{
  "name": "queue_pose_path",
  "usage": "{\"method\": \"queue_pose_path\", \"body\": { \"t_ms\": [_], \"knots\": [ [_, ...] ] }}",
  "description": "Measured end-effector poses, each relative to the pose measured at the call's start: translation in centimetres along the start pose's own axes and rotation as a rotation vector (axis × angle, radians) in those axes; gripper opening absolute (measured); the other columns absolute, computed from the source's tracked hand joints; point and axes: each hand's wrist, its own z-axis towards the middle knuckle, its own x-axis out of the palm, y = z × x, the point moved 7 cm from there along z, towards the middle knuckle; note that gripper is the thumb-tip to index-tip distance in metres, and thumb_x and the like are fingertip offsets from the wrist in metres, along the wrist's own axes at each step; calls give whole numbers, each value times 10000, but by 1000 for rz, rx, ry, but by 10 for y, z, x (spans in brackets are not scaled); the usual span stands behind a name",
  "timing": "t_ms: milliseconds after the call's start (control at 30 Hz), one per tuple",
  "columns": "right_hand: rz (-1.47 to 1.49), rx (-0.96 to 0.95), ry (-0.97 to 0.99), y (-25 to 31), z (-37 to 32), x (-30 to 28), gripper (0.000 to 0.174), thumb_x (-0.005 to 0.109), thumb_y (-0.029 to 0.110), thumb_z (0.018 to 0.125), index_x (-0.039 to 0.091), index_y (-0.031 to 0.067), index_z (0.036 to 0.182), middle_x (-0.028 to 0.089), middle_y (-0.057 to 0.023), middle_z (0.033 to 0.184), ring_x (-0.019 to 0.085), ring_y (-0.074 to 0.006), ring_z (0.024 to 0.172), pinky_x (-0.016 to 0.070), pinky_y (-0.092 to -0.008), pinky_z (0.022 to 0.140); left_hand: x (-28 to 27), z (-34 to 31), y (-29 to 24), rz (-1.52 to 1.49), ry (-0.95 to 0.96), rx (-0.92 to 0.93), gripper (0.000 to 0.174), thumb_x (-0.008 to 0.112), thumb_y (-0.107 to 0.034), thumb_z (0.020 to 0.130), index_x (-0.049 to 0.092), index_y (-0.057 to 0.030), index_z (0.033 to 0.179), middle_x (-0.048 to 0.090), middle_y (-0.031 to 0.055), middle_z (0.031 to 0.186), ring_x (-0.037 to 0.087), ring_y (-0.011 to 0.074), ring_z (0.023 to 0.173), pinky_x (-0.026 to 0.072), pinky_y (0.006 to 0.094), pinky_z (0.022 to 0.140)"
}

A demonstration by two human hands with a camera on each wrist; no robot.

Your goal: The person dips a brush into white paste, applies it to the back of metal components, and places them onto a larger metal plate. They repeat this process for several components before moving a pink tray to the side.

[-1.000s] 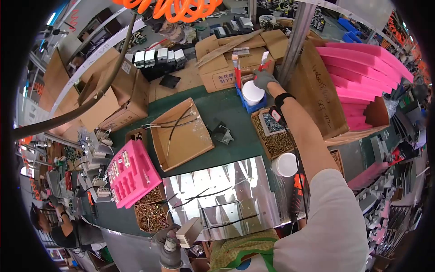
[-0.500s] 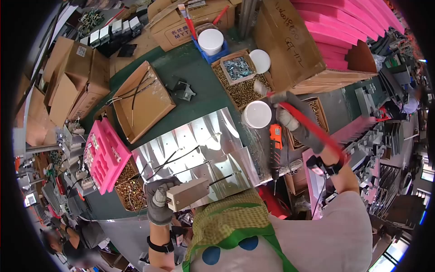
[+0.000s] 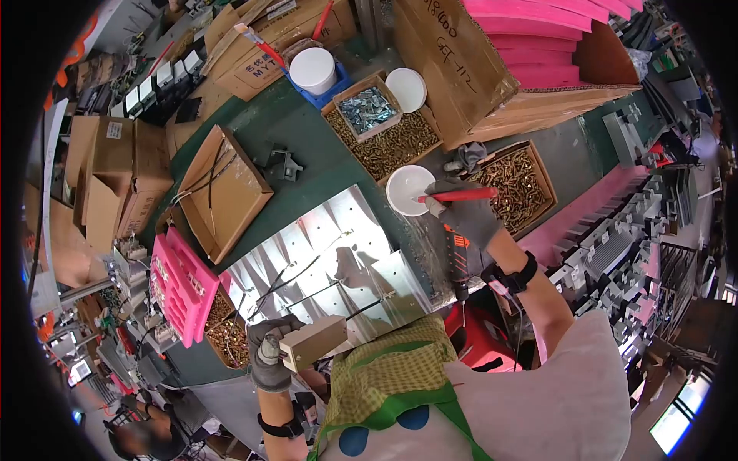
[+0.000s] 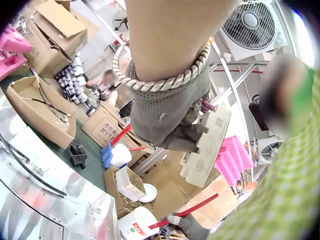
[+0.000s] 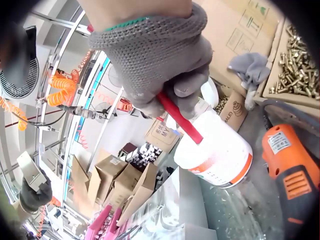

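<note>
The gloved right hand (image 3: 465, 213) pinches a red handle (image 3: 477, 194) between curled fingers and thumb, the handle's lower end inside an open white tub (image 3: 407, 183). The gloved left hand (image 3: 270, 353), at the near edge of the metal sheets (image 3: 369, 280), grips a beige box-shaped housing (image 3: 317, 343) at its left end, the fingers curled.

Just right of the tub, a cardboard box (image 3: 548, 175) holds brass-coloured screws (image 3: 511, 184); an orange-and-black power driver (image 3: 459, 265) lies on the near side. Beyond the tub are more brass-coloured fasteners (image 3: 392, 148), a small box of silver screws (image 3: 367, 110) and a second white tub (image 3: 313, 71) in a blue holder (image 3: 338, 83). Farther left on the green worktop (image 3: 296, 127) are a metal bracket (image 3: 286, 165), a shallow cardboard tray (image 3: 244, 196) with cables and pink foam trays (image 3: 173, 288).
</note>
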Motion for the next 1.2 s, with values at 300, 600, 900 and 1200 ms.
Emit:
{"method": "queue_pose_path", "body": {
  "t_ms": [300, 600, 900, 1200],
  "knots": [
    [204, 360, 168, -44, -1, 18, 208, 589, 257, 753, 621, 60, 814, 581, -96, 659, 564, -226, 586, 433, -323, 555, -8, -3, 11, -116, 1, 6, 299, 620, -330, 774, 506, -60, 832, 547, 104, 771, 530, 263, 764, 458, 391, 678],
    [728, 488, 18, -40, -32, 38, 206, 557, 203, 803, 583, -1, 817, 486, 27, 661, 430, -54, 606, 346, -220, 534, 6, 3, -1, -83, -125, 12, 341, 640, -329, 750, 459, -63, 636, 505, 73, 643, 507, 250, 679, 425, 362, 612],
    [888, 780, -140, -45, -59, 27, 217, 541, 211, 809, 583, 9, 879, 499, 15, 683, 441, -61, 620, 348, -211, 533, 8, 9, -2, -85, -129, 23, 372, 643, -301, 750, 479, -48, 533, 481, 58, 554, 473, 223, 588, 399, 330, 541],
    [1283, 786, -85, 4, -55, -8, 294, 514, 269, 836, 538, 30, 1004, 500, 8, 685, 394, -40, 507, 290, -154, 429, -2, 19, 18, -399, -48, -30, 236, 534, -232, 841, 535, -13, 929, 588, 102, 874, 568, 196, 818, 473, 296, 716]
  ]
}}
